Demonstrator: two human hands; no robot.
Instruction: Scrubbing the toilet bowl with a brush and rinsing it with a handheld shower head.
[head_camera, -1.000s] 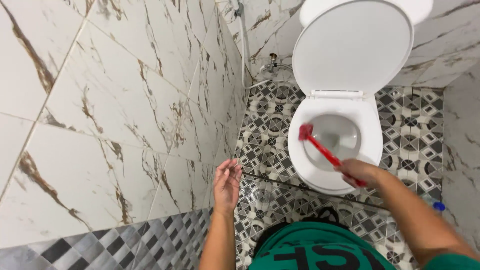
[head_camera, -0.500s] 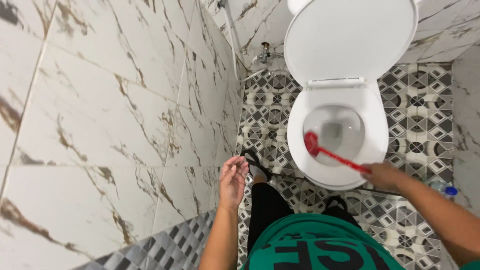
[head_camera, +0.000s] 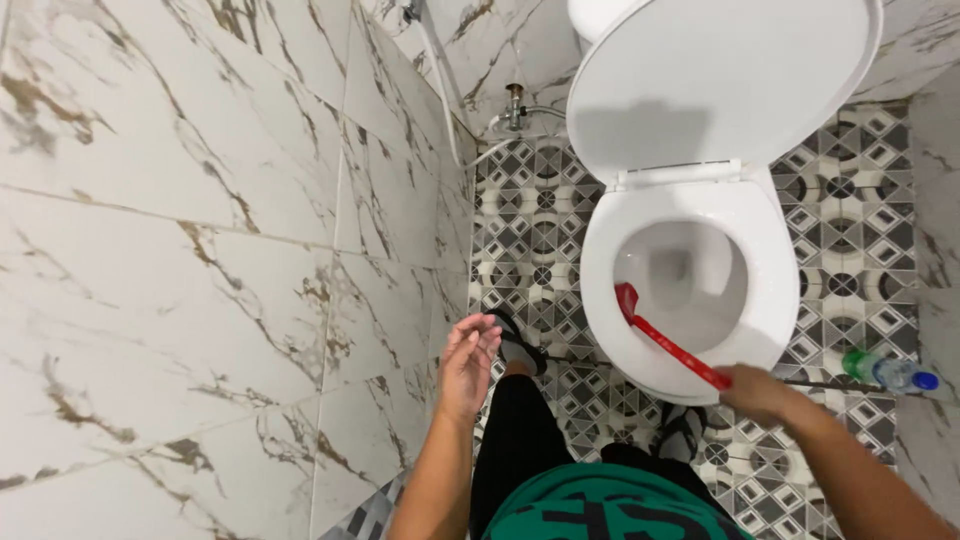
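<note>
Toilet (head_camera: 700, 300) stands with its lid up, closer than a second ago. Red brush (head_camera: 665, 340) has moved from the bowl's middle to its left inner wall. Right hand (head_camera: 755, 392) closes around the handle; left hand (head_camera: 468, 365) hangs spread, empty, beside the marble wall (head_camera: 200, 250).

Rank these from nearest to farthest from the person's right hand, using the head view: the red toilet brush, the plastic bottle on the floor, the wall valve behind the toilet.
1. Red toilet brush: held in the right hand, head at the bowl's left inner edge.
2. Plastic bottle: lying on the floor to the right of the hand.
3. Wall valve: far corner, left of the raised lid.
</note>
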